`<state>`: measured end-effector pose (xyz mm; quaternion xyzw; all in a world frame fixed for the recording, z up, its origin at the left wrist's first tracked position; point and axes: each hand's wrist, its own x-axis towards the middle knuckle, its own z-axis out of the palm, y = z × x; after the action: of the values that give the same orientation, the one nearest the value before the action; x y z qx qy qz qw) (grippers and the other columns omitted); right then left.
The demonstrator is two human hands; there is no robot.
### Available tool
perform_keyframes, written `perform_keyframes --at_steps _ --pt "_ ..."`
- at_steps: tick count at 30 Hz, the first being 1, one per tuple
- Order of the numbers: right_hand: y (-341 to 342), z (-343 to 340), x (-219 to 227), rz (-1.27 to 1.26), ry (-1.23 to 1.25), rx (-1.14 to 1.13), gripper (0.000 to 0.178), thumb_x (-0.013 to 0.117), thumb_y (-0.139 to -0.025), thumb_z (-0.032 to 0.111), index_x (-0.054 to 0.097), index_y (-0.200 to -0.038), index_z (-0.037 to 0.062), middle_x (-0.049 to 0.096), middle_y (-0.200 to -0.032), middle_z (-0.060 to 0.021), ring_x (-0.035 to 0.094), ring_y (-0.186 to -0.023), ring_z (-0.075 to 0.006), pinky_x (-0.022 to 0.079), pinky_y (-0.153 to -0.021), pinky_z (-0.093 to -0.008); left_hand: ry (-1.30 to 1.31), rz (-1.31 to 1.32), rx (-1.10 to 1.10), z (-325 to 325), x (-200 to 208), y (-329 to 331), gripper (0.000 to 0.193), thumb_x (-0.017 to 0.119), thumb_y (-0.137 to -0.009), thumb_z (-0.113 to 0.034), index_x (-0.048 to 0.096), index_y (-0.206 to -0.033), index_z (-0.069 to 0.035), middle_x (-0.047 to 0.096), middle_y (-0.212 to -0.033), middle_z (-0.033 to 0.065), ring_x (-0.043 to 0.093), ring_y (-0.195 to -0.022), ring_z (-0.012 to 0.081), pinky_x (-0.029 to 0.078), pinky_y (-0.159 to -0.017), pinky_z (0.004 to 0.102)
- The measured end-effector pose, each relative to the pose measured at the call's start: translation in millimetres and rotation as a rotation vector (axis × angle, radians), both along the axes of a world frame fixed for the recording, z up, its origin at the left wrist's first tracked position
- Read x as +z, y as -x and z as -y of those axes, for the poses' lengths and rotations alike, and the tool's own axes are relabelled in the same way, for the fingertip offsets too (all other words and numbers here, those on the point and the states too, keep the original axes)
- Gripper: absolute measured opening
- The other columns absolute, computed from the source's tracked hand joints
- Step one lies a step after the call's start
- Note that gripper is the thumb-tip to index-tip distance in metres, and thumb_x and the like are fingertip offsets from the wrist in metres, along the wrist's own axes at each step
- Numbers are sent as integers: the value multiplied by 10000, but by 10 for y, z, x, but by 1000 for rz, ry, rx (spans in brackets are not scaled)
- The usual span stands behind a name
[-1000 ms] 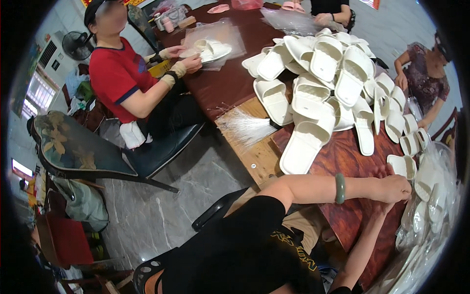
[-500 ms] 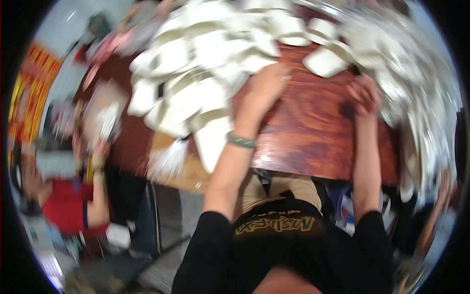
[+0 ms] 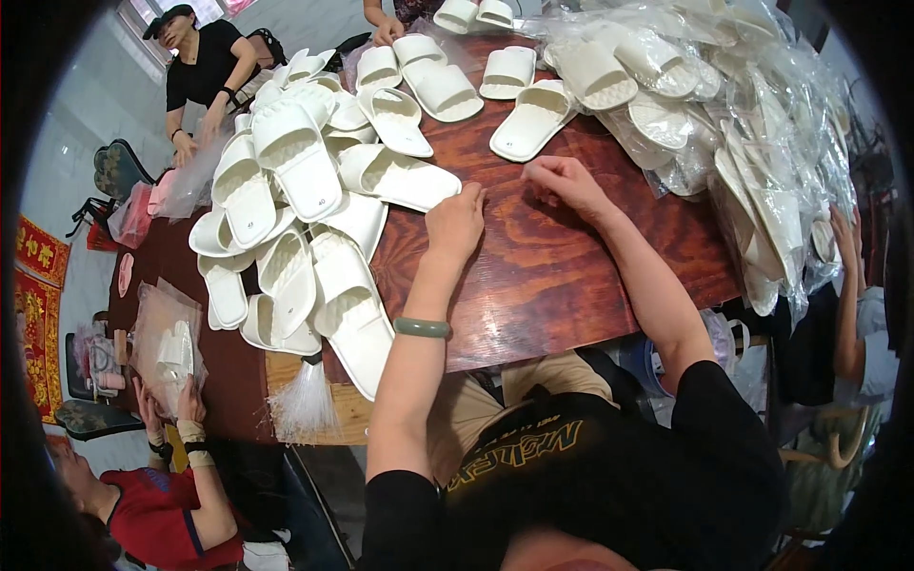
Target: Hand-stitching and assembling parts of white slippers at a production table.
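Note:
My left hand (image 3: 455, 224) is closed at the heel end of a white open-toed slipper (image 3: 405, 179), which lies on the right edge of a slipper pile. Its fingertips are partly hidden, but they appear to grip that heel. Across a strip of bare tabletop, my right hand (image 3: 566, 186) hovers with its fingers curled together. Whatever it may hold is too small or hidden to make out. Just beyond it lies another white slipper (image 3: 533, 121), sole down, with its heel toward me. A matching slipper (image 3: 508, 72) sits behind that one.
The reddish wooden table (image 3: 533, 305) bears a heap of slippers in clear bags (image 3: 752, 162) at right. A bunch of thin clear plastic strands (image 3: 303, 404) hangs near the front edge. At left, a seated person in red (image 3: 167, 504) handles a bagged slipper (image 3: 174, 352). Others stand around.
The view has turned and sharpened. My right hand has come leftward from beside the bagged heap to the middle of the table. My left hand has drawn back to a slipper's heel.

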<state>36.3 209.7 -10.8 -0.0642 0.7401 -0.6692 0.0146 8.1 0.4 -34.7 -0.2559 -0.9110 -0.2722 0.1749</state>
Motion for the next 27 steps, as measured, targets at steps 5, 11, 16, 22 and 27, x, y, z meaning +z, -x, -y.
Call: perform_keyframes --at_steps 5,11,16,22,27 --pt "611 103 65 -708 -817 -323 135 587 -835 167 642 -869 49 658 -803 -94 627 -713 -256 481 -644 -377 -25 -58 49 95 -80 50 199 490 -910 -257 560 -814 -97 612 -647 151 612 -631 358 463 -558 472" --pt "1400 -790 68 -713 -1576 -699 179 590 -732 116 613 -899 56 650 -887 -117 613 -929 -258 314 -1011 -488 -84 28 45 -113 -63 -63 212 466 -915 -260 593 -853 -103 629 -728 149 615 -686 362 474 -598 468" --pt "1344 -672 89 -379 -1795 -428 165 583 -729 126 617 -879 67 657 -845 -112 620 -916 -257 239 -1069 -515 -197 94 107 -76 -22 -72 251 487 -919 -296 594 -840 -83 620 -677 167 612 -684 370 474 -604 456" --pt "785 -456 68 -691 -1584 -256 225 575 -731 133 579 -950 79 643 -874 -81 616 -861 -248 323 -1002 -487 -148 191 94 -100 182 -78 608 557 -778 -617 573 -961 -37 655 -813 195 636 -790 376 490 -681 469" --pt "228 24 8 -897 -1260 -216 357 585 -719 103 542 -1072 79 600 -1050 -68 562 -1001 -239 433 -849 -385 -10 294 -28 -152 323 -151 770 656 -668 -618 488 -1124 -21 659 -841 210 645 -805 366 501 -690 447"
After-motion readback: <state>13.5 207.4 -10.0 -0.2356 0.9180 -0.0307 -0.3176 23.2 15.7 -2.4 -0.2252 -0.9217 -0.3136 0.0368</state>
